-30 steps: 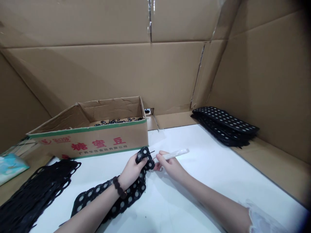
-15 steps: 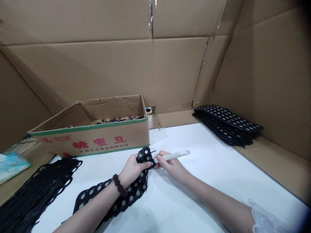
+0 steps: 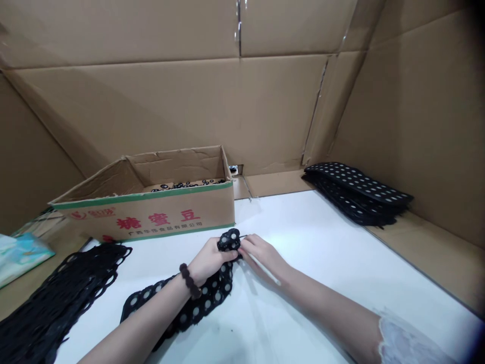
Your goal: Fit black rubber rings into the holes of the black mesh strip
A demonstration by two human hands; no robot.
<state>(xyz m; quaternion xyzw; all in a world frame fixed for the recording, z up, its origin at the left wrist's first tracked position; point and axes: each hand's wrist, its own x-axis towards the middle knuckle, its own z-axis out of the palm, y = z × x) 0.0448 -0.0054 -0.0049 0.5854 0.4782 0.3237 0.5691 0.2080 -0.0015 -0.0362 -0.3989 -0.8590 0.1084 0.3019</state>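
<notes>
My left hand (image 3: 212, 260) is closed around one end of a black dotted rubber strip (image 3: 206, 298), bunched up between thumb and fingers. The rest of the strip trails down beneath my left forearm, which hides part of it. My right hand (image 3: 261, 255) is pinched on a slim white pen-like tool (image 3: 267, 270), its back end slanting down toward my wrist. The tool's front end meets the strip's edge near my left thumb, but the tip is hidden by fingers. A thin dark strand sticks out between the hands.
An open cardboard box (image 3: 151, 220) with small black rings (image 3: 182, 186) inside stands behind my hands. Black openwork rubber sheets (image 3: 64, 293) lie at left, beside a blue-white packet (image 3: 22, 255). Stacked dotted black sheets (image 3: 356, 189) rest at back right. Cardboard walls surround the white table (image 3: 303, 237).
The white tool has swung from pointing out to the right to slanting down along my right wrist. My right hand has turned and closed in on the strip. My left hand keeps its grip.
</notes>
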